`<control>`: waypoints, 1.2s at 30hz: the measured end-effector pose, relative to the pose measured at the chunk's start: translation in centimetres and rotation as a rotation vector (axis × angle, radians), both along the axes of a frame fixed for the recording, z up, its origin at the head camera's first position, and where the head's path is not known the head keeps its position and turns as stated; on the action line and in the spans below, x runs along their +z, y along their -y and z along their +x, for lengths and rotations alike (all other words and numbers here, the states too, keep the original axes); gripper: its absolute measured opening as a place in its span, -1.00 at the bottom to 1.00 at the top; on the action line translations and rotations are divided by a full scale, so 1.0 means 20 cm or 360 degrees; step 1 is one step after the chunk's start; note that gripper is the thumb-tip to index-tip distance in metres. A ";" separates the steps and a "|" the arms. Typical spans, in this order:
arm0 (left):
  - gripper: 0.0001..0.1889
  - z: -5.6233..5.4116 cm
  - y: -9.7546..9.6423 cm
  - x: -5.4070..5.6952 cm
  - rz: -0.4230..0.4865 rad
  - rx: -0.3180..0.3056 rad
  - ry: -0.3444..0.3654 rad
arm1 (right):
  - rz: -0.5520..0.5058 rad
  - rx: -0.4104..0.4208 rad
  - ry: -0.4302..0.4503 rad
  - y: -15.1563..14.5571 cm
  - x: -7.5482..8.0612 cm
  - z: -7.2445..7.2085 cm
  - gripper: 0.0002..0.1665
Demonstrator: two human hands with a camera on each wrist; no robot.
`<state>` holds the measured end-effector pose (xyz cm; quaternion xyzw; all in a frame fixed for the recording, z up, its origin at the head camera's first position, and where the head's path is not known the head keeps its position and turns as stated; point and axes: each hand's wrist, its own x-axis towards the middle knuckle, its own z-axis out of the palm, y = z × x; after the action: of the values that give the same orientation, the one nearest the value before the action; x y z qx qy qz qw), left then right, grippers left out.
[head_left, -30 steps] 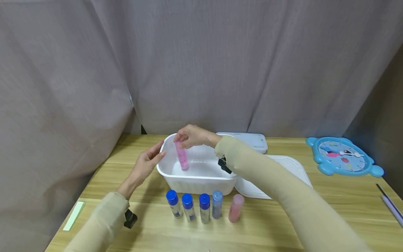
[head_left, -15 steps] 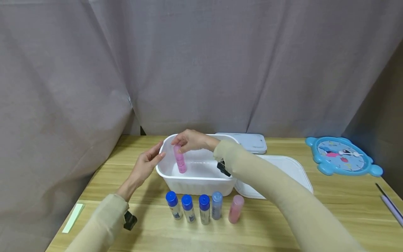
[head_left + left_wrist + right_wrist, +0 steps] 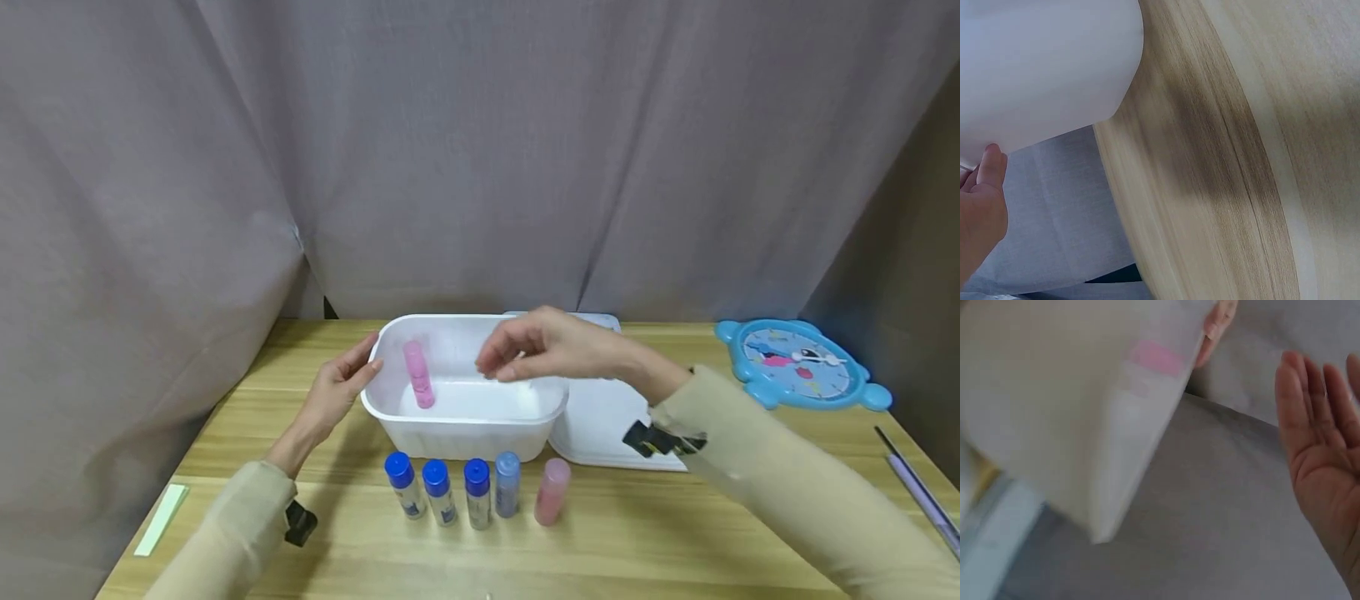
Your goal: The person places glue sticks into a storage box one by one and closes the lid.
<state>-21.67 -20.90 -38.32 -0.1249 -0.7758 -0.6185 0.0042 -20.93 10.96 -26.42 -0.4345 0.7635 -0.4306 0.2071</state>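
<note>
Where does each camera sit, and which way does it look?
Head: worn on the head, facing forward and down at the white tub; the left hand, right hand and sleeves show.
Left wrist: worn there, facing the tub's outside and the table; part of the left hand shows.
Right wrist: worn there, facing the tub and grey cloth; right hand shows.
Head and right-wrist views share the tub and both hands.

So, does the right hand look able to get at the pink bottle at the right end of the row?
Probably yes: the right hand holds nothing, and the pink bottle stands outside the white tub, with nothing visible over it or close on its right.
</note>
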 end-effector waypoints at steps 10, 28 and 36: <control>-0.46 0.00 0.02 0.00 0.0000 0.0030 0.0012 | -0.0015 0.0210 0.0132 -0.28 -0.31 0.23 -0.63; -0.45 -0.02 0.01 -0.04 0.0042 -0.0013 0.0020 | 0.0034 0.0119 -0.0021 -0.31 -0.32 0.22 -0.69; -0.46 -0.04 -0.01 -0.05 0.0051 -0.0011 0.0038 | -0.0148 0.0200 -0.0077 -0.35 -0.08 0.14 -0.67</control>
<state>-22.39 -20.80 -39.32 -0.1201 -0.7653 -0.6324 -0.0053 -18.13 17.86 -28.02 -0.5010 0.7187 -0.4412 0.1947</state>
